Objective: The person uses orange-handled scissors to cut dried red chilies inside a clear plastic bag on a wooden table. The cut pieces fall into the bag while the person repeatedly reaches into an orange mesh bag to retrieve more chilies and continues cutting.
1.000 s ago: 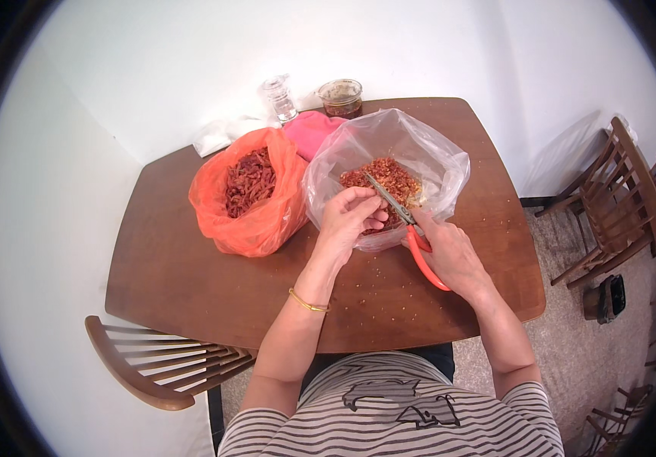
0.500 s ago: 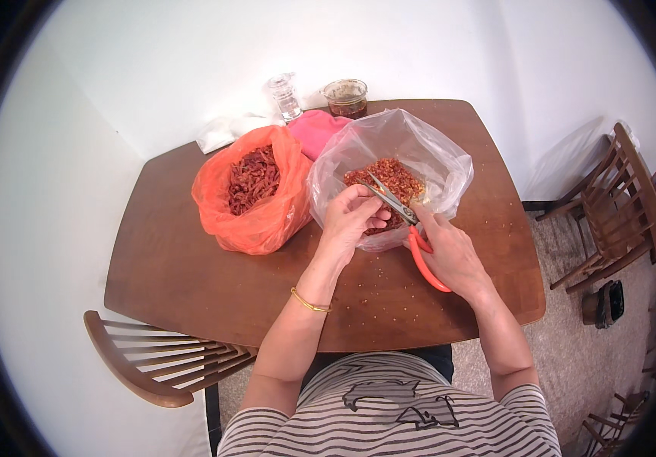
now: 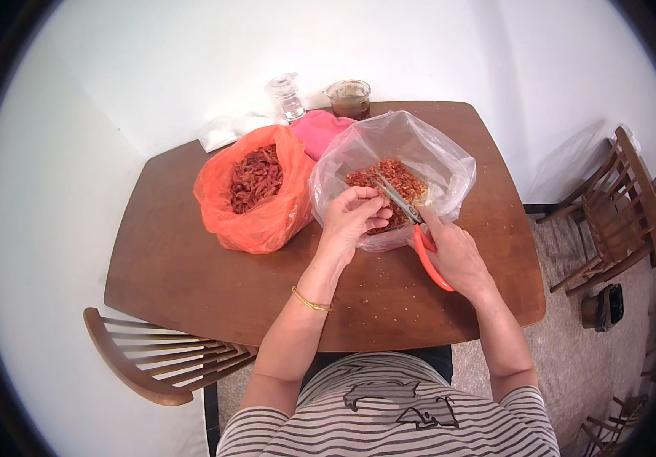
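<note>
My right hand is wrapped round the handles of the scissors, which have red grips and metal blades pointing up and left. Beside the blades, the fingers of my left hand are pinched together; what they hold is too small and hidden to make out. Both hands are over the near rim of a clear plastic bag. Inside it lies a heap of chopped red chili pieces with pale seeds. An open orange-red plastic bag left of my hands is filled with whole dried red chilies.
A pink cloth or bag, a clear jug, a glass jar and white bags stand along the table's back. Seeds dot the wooden table. Wooden chairs stand left and right; a small bin is on the floor.
The scissor blades have drawn closer together beside my left fingers. Both hands stay in nearly the same place, and the bags have not visibly moved on the table.
</note>
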The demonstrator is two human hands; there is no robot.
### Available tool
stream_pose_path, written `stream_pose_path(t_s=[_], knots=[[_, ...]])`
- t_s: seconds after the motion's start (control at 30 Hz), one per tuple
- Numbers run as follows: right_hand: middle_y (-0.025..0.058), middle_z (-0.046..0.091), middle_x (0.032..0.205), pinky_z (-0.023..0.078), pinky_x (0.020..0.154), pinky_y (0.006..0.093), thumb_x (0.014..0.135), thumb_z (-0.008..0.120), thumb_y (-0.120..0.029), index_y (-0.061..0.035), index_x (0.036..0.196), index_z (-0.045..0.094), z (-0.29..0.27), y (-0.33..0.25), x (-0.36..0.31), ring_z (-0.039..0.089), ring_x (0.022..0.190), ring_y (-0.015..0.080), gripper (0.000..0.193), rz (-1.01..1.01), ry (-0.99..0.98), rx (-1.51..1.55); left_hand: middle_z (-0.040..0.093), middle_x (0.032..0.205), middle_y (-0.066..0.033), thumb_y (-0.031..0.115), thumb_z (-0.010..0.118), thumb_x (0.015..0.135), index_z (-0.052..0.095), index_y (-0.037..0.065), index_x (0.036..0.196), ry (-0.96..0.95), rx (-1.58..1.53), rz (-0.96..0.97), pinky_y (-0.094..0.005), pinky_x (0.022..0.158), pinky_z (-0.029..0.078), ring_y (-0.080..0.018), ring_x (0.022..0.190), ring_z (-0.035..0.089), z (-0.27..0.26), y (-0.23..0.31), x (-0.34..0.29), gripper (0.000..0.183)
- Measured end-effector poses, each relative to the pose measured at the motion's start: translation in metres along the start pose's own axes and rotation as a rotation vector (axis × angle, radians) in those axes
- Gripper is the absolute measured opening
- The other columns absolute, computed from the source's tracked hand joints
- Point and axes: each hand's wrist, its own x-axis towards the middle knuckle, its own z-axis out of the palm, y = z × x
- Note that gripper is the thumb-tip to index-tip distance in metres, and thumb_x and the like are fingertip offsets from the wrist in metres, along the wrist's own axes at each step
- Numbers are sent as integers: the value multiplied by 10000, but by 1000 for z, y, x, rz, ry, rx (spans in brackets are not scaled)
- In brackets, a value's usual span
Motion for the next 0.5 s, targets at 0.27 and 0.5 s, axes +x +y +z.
stream_pose_path(t_s=[0.27,0.5], knots=[[246,600,1040,507,777,487,933,588,-230,-6,1327,455,8,3,-1,624,907,428,472,-30,30,-35,685,930,-127,41,637,908,613,-13,1008,-17,-32,35,-301,722,587,-179,797,677,3,-2,0,116],[247,627,944,507,716,517,937,580,-237,-11,1267,494,6,2,-1,628,830,450,409,-31,22,-33,680,956,-107,47,644,907,614,1,1028,-30,-3,6,-300,745,579,-177,836,673,-1,-5,2,133]])
